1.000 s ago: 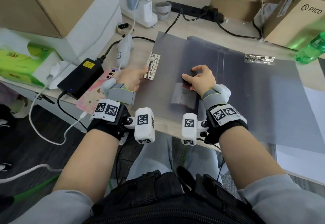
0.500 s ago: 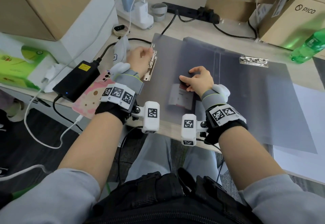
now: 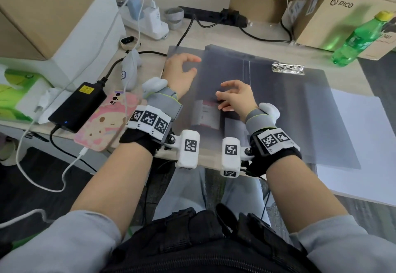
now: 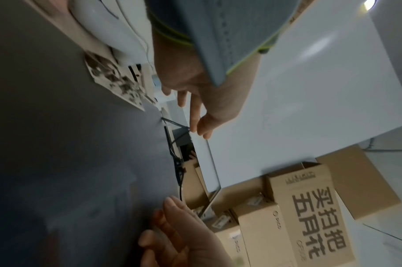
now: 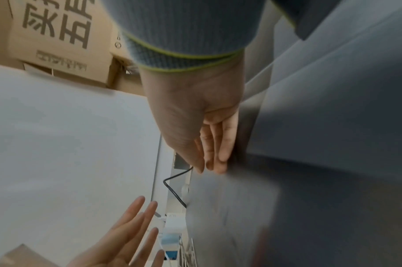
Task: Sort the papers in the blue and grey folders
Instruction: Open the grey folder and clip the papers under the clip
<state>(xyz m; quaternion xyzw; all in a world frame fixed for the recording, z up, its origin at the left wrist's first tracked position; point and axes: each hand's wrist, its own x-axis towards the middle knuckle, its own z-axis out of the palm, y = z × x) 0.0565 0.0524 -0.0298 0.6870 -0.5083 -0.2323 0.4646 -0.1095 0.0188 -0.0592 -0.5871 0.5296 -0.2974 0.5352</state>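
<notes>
A grey translucent folder (image 3: 282,109) lies flat on the desk, with a silver clip (image 3: 288,68) at its far edge. A second grey cover (image 3: 212,58) overlaps its left part. A red and white label (image 3: 204,115) shows through it. My left hand (image 3: 188,64) hovers over the far left corner with fingers loosely spread and holds nothing. My right hand (image 3: 227,92) rests near the label, its straight fingertips (image 5: 218,168) touching the grey surface. The left wrist view shows another metal clip (image 4: 113,81) at the folder's left edge.
White paper sheets (image 3: 364,144) lie under the folder on the right. A green bottle (image 3: 362,36) and cardboard boxes (image 3: 342,15) stand at the back right. Left of the folder are a black power adapter (image 3: 79,105), a pink phone (image 3: 107,120) and cables.
My left hand has left the clip at the folder's left edge, moved forward and right over the cover, and spread its fingers. My right hand stays by the label with its fingers straighter.
</notes>
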